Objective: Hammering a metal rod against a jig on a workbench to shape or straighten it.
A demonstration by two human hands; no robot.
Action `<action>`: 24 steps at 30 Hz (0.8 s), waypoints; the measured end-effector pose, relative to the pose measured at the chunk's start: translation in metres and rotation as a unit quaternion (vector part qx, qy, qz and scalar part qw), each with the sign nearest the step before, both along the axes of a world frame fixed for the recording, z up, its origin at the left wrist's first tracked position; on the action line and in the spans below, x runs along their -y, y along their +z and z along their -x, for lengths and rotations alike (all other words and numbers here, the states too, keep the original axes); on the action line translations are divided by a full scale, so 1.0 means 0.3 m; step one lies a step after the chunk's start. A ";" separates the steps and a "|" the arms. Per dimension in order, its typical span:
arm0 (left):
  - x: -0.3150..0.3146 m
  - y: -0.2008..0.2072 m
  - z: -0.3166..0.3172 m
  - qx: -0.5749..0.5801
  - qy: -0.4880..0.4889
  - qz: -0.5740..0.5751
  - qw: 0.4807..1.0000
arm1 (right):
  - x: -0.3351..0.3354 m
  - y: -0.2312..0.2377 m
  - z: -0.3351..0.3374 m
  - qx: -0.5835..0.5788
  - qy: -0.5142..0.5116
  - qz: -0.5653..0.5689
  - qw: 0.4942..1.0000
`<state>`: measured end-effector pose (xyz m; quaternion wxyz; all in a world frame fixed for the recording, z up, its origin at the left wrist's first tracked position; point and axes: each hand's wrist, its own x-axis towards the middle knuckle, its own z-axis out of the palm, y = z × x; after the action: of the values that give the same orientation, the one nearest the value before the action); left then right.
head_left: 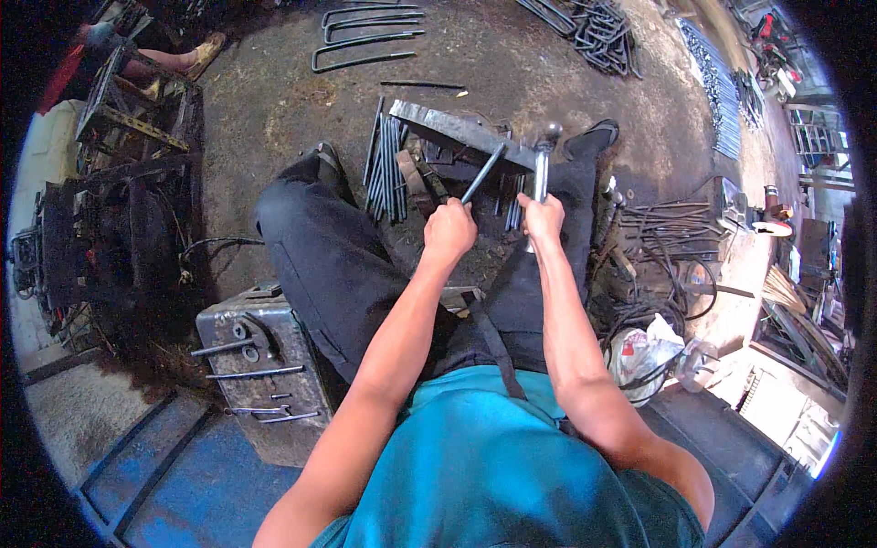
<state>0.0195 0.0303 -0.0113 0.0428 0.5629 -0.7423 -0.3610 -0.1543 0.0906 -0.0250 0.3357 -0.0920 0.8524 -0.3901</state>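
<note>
My left hand (449, 230) is closed around a straight metal rod (486, 170), which slants up and away to the right. The rod's far end lies at or just over a long, narrow steel block (461, 131) between my feet; whether it touches, I cannot tell. In my right hand (544, 219) is a hammer (541, 173), gripped by its handle with the rounded head up near the block's right end. Left of the block, several straight rods (387, 173) lie bunched on the floor. A few more rods (513, 210) show beneath the hammer, partly hidden by my hands.
Bent U-shaped rods (365, 62) lie on the far floor, with a heap of bent rods (605, 38) farther right. A metal box (265, 384) carrying bolts stands by my left leg. Cables (639, 315) and a plastic bag (647, 349) lie right. Another person's leg (174, 62) shows far left.
</note>
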 end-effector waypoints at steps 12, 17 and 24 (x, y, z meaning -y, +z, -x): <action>-0.002 0.007 0.034 0.003 0.016 -0.037 0.999 | 0.151 0.615 0.059 0.008 0.006 0.301 0.953; 0.005 0.027 0.037 -0.014 0.027 -0.077 0.997 | 0.225 0.949 0.086 -0.042 0.069 0.481 0.873; 0.009 -0.001 0.036 -0.039 0.024 -0.095 0.994 | 0.232 0.761 -0.018 -0.076 0.009 0.483 0.872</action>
<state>0.0086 0.0277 -0.0115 0.0262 0.5677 -0.6886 -0.4504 -0.1490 0.0211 0.2034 0.1873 -0.2794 0.5794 -0.7424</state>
